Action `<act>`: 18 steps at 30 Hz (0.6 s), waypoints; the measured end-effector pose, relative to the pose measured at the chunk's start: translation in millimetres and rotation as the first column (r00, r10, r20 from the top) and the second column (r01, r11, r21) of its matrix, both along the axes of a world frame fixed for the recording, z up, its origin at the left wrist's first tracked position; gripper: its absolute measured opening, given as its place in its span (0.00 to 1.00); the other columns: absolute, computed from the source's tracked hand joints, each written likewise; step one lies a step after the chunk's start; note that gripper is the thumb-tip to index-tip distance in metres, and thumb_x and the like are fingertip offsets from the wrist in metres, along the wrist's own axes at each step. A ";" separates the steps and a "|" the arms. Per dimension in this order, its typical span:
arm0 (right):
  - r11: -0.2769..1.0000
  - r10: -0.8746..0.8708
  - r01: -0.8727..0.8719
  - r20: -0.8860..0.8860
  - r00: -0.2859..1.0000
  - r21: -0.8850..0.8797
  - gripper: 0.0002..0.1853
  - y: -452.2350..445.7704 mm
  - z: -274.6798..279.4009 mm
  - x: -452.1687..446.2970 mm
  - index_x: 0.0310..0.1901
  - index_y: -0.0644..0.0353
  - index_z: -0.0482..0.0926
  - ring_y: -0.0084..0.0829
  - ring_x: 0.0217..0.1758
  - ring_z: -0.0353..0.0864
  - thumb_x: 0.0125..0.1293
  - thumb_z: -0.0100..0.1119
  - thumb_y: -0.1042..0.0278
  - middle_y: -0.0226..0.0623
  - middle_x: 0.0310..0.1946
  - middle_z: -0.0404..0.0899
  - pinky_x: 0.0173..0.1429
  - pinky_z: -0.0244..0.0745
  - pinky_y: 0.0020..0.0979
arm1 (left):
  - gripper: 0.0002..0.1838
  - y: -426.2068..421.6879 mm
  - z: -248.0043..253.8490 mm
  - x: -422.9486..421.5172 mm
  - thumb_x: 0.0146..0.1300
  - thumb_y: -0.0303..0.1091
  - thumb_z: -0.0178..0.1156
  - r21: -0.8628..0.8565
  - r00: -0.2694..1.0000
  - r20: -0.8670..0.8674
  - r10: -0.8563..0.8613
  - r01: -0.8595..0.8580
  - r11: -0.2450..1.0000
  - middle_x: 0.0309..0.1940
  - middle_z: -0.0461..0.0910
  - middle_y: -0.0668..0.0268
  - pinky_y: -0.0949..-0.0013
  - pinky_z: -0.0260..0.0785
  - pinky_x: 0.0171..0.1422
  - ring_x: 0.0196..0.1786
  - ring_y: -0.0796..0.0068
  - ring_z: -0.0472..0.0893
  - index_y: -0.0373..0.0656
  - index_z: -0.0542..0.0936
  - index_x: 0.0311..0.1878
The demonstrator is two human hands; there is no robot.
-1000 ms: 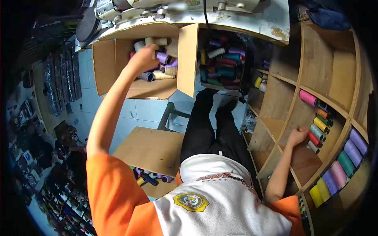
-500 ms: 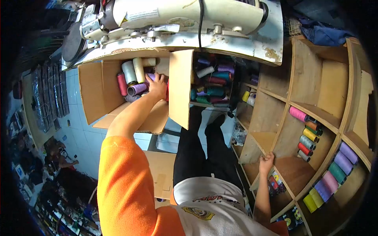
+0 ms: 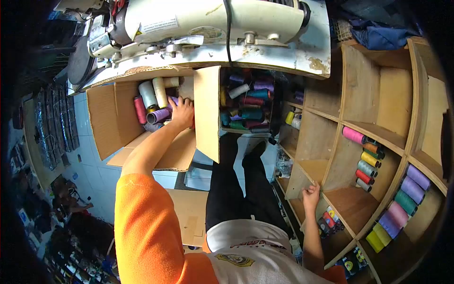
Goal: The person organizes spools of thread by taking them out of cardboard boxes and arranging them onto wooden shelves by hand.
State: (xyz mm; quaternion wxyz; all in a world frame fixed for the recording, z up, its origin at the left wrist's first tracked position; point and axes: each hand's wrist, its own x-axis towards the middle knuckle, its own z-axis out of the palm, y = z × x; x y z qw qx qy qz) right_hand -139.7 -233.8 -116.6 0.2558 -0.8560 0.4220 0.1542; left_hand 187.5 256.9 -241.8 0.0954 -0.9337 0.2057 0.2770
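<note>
My left hand (image 3: 182,113) reaches into an open cardboard box (image 3: 207,113), its fingers curled over a purple thread cone (image 3: 174,100) that they partly hide. Beside it in the box lie another purple cone (image 3: 158,115), a red cone (image 3: 140,110), a pale grey cone (image 3: 148,94) and a cream cone (image 3: 159,92). On the other side, my right hand (image 3: 310,195) is at the front edge of the wooden shelf (image 3: 347,201). Its fingers are partly bent and apart, with nothing visible in them.
A sewing machine (image 3: 208,21) stands on a worn white table (image 3: 302,59) above the box. A crate of cones (image 3: 250,106) sits right of the box. Shelf compartments hold rows of cones, including a pink cone (image 3: 353,135) and a green cone (image 3: 405,202). Flat cardboard (image 3: 189,215) lies below.
My right hand has loosened from the shelf edge and its fingers have spread. My left hand stays at the purple cone in the box. The whole view has shifted slightly.
</note>
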 end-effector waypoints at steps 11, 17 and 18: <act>0.999 -0.032 0.031 0.017 0.999 0.036 0.39 -8.4 8.0 -8.0 0.64 0.61 0.59 0.36 0.43 0.78 0.49 0.67 0.74 0.45 0.43 0.76 0.47 0.74 0.34 | 0.35 25.7 8.0 8.4 0.42 0.53 0.63 -0.086 0.982 0.104 -0.158 0.167 0.982 0.48 0.71 0.56 0.28 0.50 0.61 0.56 0.55 0.67 0.36 0.72 0.50; 0.993 0.018 -0.032 0.121 0.992 0.116 0.39 12.1 3.8 23.4 0.64 0.61 0.58 0.35 0.43 0.78 0.51 0.67 0.74 0.45 0.44 0.76 0.48 0.74 0.34 | 0.37 33.4 98.8 22.1 0.41 0.48 0.67 -0.356 0.976 -0.041 0.215 -0.216 0.909 0.46 0.68 0.48 0.45 0.59 0.61 0.54 0.46 0.67 0.28 0.66 0.47; 0.991 0.039 -0.054 0.123 0.992 0.126 0.39 16.4 2.8 28.3 0.64 0.61 0.58 0.35 0.43 0.78 0.51 0.67 0.74 0.45 0.44 0.76 0.48 0.74 0.34 | 0.44 34.8 103.6 24.5 0.33 0.50 0.72 -0.342 0.955 0.010 0.298 -0.277 0.898 0.48 0.67 0.50 0.47 0.64 0.57 0.55 0.48 0.66 0.30 0.65 0.50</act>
